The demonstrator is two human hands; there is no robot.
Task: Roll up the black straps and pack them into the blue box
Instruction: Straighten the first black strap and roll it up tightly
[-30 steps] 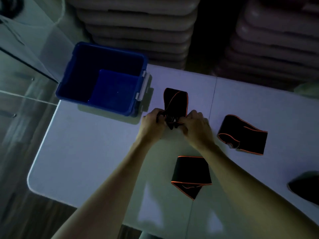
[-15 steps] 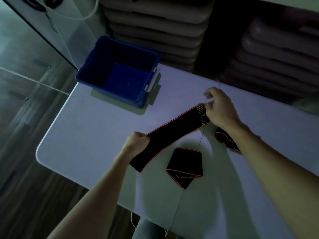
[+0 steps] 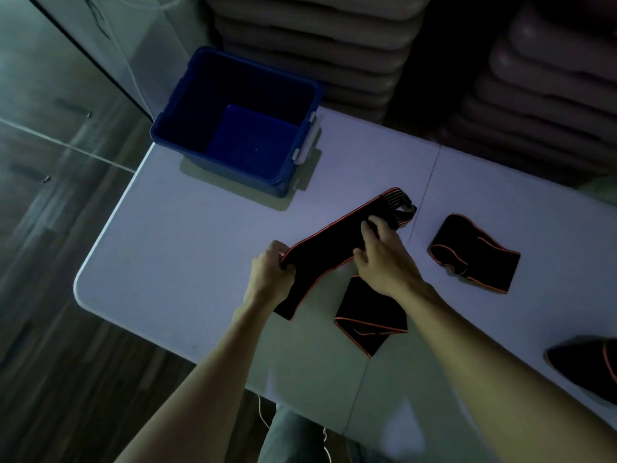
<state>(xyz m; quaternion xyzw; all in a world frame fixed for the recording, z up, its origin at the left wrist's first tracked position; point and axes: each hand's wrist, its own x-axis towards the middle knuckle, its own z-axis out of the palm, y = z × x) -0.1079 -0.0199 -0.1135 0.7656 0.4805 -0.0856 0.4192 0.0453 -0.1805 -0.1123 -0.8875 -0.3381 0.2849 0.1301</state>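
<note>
A long black strap (image 3: 329, 240) with orange edging lies stretched diagonally on the white table (image 3: 187, 262). My left hand (image 3: 272, 275) pinches its near left part. My right hand (image 3: 384, 252) rests on its middle, fingers spread and pressing down; the ribbed far end (image 3: 399, 203) lies free beyond it. A folded black strap (image 3: 367, 315) sits just below my right hand. Another folded strap (image 3: 474, 253) lies to the right. A further strap (image 3: 587, 365) shows at the right edge. The blue box (image 3: 233, 168) stands open and empty at the table's far left corner.
Stacks of pale folded tables or trays (image 3: 317, 31) rise behind the table. The table's left edge and rounded corner (image 3: 80, 289) drop to a wooden floor. A seam (image 3: 424, 192) runs across the tabletop.
The strap was unfolded and pulled out long between both hands. My right hand has since slid from the far end back to the strap's middle, and the far end now lies on the table.
</note>
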